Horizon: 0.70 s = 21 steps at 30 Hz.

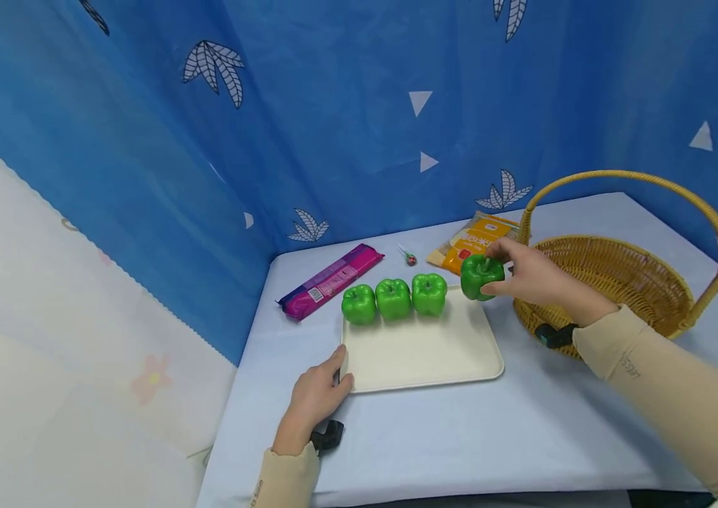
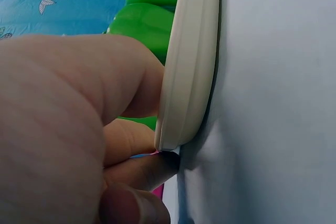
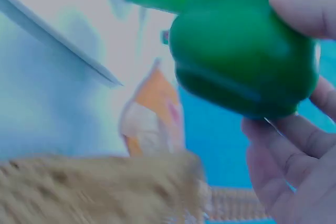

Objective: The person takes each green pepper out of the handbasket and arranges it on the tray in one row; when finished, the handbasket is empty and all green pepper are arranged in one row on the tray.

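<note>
My right hand [image 1: 535,276] grips a green bell pepper [image 1: 476,274] above the tray's back right corner. Thumb and fingers hold it from opposite sides in the right wrist view, where the pepper [image 3: 244,51] hangs over the blurred basket rim. A cream rectangular tray [image 1: 422,357] lies on the table, and my left hand [image 1: 316,392] holds its left edge near the front corner. Close up in the left wrist view, thumb and fingers meet the tray rim [image 2: 191,61]. Three more green bell peppers [image 1: 393,299] stand in a row along the tray's back edge.
A wicker basket [image 1: 619,250] with a tall arched handle stands to the right, under my right forearm. Behind the tray lie a purple-pink packet [image 1: 332,281], a small lollipop [image 1: 409,258] and an orange bag [image 1: 469,240]. A blue curtain [image 1: 346,127] hangs behind the table.
</note>
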Motion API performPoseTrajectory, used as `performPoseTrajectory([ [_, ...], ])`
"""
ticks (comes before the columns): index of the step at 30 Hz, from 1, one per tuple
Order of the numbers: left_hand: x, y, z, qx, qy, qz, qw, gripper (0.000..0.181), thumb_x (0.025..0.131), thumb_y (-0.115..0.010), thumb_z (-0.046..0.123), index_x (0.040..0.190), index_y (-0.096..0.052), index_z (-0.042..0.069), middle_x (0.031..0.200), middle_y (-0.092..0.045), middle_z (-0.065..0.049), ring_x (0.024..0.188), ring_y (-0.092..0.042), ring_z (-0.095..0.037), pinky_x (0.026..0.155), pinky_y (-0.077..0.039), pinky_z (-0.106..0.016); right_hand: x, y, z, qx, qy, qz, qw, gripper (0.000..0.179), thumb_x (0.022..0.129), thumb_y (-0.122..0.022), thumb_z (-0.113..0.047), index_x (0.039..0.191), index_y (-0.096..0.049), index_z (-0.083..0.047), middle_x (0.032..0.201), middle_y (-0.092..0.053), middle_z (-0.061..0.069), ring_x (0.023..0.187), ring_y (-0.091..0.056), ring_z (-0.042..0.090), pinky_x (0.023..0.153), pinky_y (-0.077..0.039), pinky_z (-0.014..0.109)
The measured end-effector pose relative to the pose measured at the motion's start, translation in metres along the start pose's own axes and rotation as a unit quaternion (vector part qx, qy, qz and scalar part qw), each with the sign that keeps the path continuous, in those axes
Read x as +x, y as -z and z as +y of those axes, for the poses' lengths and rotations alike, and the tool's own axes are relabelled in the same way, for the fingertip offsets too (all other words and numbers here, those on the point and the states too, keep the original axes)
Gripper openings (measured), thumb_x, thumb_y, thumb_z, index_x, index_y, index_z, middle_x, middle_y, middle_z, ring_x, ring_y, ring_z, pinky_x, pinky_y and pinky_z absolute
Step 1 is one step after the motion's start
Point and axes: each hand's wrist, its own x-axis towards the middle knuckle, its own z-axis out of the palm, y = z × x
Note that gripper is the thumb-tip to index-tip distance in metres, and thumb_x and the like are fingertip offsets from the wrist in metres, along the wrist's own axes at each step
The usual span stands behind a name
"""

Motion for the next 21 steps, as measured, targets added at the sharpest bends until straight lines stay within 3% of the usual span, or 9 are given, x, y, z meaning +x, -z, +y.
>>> performPoseTrajectory([
  [11, -0.005, -0.005, 0.002, 0.004, -0.01, 0.006, 0.9999, 0.062, 0.098, -0.061, 0.031, 0.154, -0.048, 0.008, 0.149, -0.057, -0.01, 0.129, -0.063, -0.03, 0.099, -0.054, -0.049, 0.021, -0.038, 0.017, -0.053, -0.002, -0.021, 0.9984, 0.062, 0.083, -0.085, -0.023, 0.129, -0.053, 0.002, 0.128, -0.06, 0.027, 0.113, -0.061, 0.041, 0.094, -0.055, 0.056],
  [21, -0.003, -0.003, 0.002, 0.01, -0.007, 0.014, 0.9998, 0.062, 0.098, -0.062, 0.031, 0.154, -0.049, 0.007, 0.148, -0.058, -0.01, 0.128, -0.064, -0.032, 0.099, -0.054, -0.05, 0.033, -0.042, 0.012, -0.064, 0.005, -0.033, 0.9974, 0.062, 0.083, -0.086, -0.02, 0.13, -0.053, 0.003, 0.131, -0.059, 0.029, 0.113, -0.061, 0.041, 0.095, -0.055, 0.055],
])
